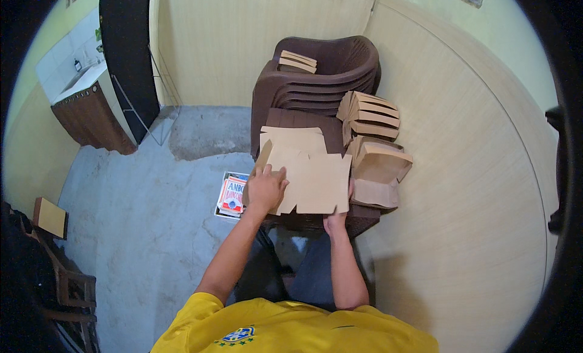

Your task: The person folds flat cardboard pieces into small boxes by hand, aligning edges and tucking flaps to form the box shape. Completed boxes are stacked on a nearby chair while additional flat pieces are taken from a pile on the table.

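A brown cardboard box blank (310,177), cut with slots and flaps, lies partly unfolded before me over the dark brown stacked chairs. My left hand (267,188) rests on its left part with the fingers spread, beside a raised side flap (263,154). At the near right corner my right hand (336,222) grips the blank's edge, its fingers partly hidden under the cardboard. Just right of the blank sits an opened, folded cardboard box (381,162). Behind that, several folded cardboard boxes (371,116) lean together.
A stack of brown plastic chairs (316,80) stands ahead against the panelled wall, with small folded cardboard pieces (297,62) on its top seat. On the floor at left is a white box (231,195) holding printed packs. A sink counter (82,86) and a wooden chair (76,289) are farther left.
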The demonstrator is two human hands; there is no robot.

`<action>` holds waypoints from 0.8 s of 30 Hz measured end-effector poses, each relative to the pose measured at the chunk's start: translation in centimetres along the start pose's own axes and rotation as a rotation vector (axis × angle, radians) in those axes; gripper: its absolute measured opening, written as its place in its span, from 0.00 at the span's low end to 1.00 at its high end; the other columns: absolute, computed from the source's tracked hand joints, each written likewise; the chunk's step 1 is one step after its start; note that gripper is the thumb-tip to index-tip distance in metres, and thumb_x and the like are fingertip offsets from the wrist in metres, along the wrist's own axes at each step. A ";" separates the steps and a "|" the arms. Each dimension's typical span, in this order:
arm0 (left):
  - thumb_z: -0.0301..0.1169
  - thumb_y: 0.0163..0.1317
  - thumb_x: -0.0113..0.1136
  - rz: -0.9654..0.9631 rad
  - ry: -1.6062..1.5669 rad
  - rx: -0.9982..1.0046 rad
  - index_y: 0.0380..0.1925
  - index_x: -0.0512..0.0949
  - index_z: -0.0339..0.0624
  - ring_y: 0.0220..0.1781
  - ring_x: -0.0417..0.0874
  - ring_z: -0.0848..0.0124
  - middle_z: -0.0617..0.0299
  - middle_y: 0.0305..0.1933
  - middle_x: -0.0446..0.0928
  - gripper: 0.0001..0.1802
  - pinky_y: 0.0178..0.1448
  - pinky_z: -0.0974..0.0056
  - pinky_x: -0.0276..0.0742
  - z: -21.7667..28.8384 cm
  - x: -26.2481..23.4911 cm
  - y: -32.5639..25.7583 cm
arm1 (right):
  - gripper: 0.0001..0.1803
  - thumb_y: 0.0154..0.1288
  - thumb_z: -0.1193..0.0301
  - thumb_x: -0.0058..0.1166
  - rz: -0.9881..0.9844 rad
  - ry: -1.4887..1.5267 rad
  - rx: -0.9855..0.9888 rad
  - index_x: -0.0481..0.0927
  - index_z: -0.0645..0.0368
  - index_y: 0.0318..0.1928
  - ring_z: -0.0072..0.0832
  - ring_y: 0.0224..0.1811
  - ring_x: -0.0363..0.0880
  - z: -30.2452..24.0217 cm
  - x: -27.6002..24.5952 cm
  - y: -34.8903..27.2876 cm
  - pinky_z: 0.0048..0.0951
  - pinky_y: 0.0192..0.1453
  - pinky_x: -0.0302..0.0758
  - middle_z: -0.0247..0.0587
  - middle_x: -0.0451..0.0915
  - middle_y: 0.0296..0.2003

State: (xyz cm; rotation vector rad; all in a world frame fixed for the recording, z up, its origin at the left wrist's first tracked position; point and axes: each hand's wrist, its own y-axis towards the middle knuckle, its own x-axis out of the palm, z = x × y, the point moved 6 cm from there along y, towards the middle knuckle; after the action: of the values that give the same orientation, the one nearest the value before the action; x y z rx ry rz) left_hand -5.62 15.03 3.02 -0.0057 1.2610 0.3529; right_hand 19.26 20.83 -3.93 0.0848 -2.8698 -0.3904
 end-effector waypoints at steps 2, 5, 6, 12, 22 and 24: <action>0.51 0.73 0.64 0.026 -0.053 0.012 0.72 0.79 0.69 0.65 0.76 0.45 0.50 0.52 0.76 0.28 0.69 0.39 0.75 1.1 0.0 -0.3 | 0.42 0.84 0.48 0.53 -0.104 0.200 0.199 0.56 0.53 0.86 0.38 0.77 0.74 1.5 0.4 -0.5 0.46 0.80 0.71 0.40 0.70 0.78; 0.53 0.72 0.64 0.006 -0.031 0.045 0.73 0.79 0.67 0.78 0.67 0.45 0.47 0.66 0.75 0.30 0.79 0.37 0.65 1.2 0.1 -0.5 | 0.41 0.84 0.38 0.44 -0.245 0.421 0.299 0.67 0.54 0.81 0.40 0.77 0.74 0.2 1.7 -0.6 0.48 0.80 0.72 0.38 0.75 0.75; 0.54 0.73 0.61 0.050 0.005 0.044 0.74 0.77 0.67 0.81 0.61 0.43 0.45 0.71 0.72 0.31 0.82 0.35 0.58 1.2 0.0 -0.7 | 0.42 0.83 0.37 0.44 -0.276 0.553 0.321 0.66 0.53 0.81 0.41 0.77 0.73 -0.8 2.3 -0.4 0.49 0.80 0.71 0.38 0.74 0.76; 0.63 0.78 0.47 -0.016 -0.040 -0.153 0.82 0.68 0.72 0.91 0.32 0.31 0.39 0.91 0.45 0.35 0.83 0.16 0.29 0.5 2.0 -0.4 | 0.44 0.81 0.33 0.37 -0.267 0.965 0.382 0.69 0.51 0.80 0.41 0.78 0.72 -4.7 5.4 0.3 0.49 0.83 0.67 0.40 0.75 0.76; 0.55 0.82 0.46 0.054 0.038 -0.239 0.81 0.68 0.79 0.90 0.31 0.25 0.42 0.92 0.45 0.30 0.74 0.04 0.28 2.5 3.5 0.7 | 0.46 0.84 0.34 0.31 -0.257 0.606 0.376 0.61 0.55 0.85 0.41 0.85 0.63 -1.6 8.6 1.4 0.45 0.90 0.54 0.42 0.65 0.83; 0.54 0.81 0.48 0.033 0.052 -0.230 0.81 0.69 0.77 0.90 0.33 0.27 0.44 0.92 0.46 0.30 0.71 0.02 0.30 2.5 4.0 0.9 | 0.50 0.83 0.31 0.25 -0.478 0.450 0.301 0.53 0.56 0.87 0.39 0.89 0.51 -2.3 10.4 0.6 0.42 0.91 0.44 0.42 0.55 0.87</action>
State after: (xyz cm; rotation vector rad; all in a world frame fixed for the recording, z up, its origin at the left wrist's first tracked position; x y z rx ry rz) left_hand -2.51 17.36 0.27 -0.1916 1.2675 0.5275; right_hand 9.75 19.93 0.76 0.8098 -2.4108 -0.0066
